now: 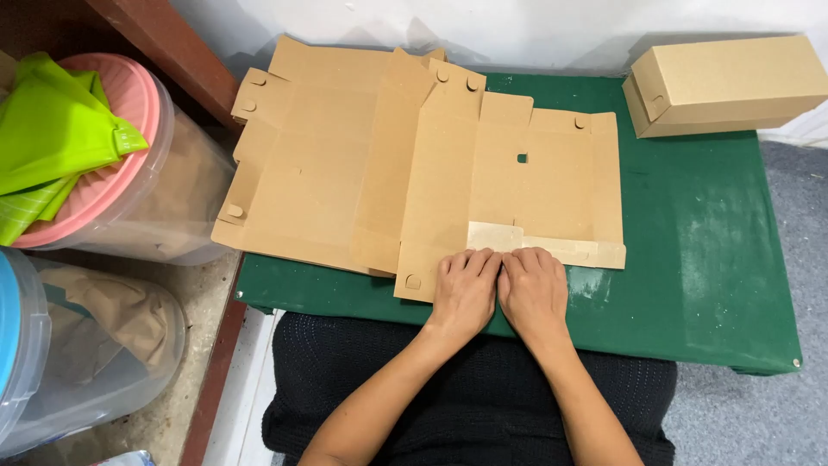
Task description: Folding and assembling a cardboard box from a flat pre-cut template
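Observation:
A flat die-cut brown cardboard box blank [526,185] lies on the green table [716,250], overlapping a stack of similar flat blanks [319,164] to its left. My left hand [464,289] and my right hand [535,289] rest side by side, palms down, on the near edge of the top blank. Their fingertips press on a folded strip of the blank with a paler patch [495,235] just beyond them. Neither hand grips anything.
An assembled brown cardboard box [729,85] stands at the table's far right corner. To the left are clear plastic tubs: one with a pink lid and green cloth [60,138], another holding brown paper [95,336]. Grey floor lies to the right.

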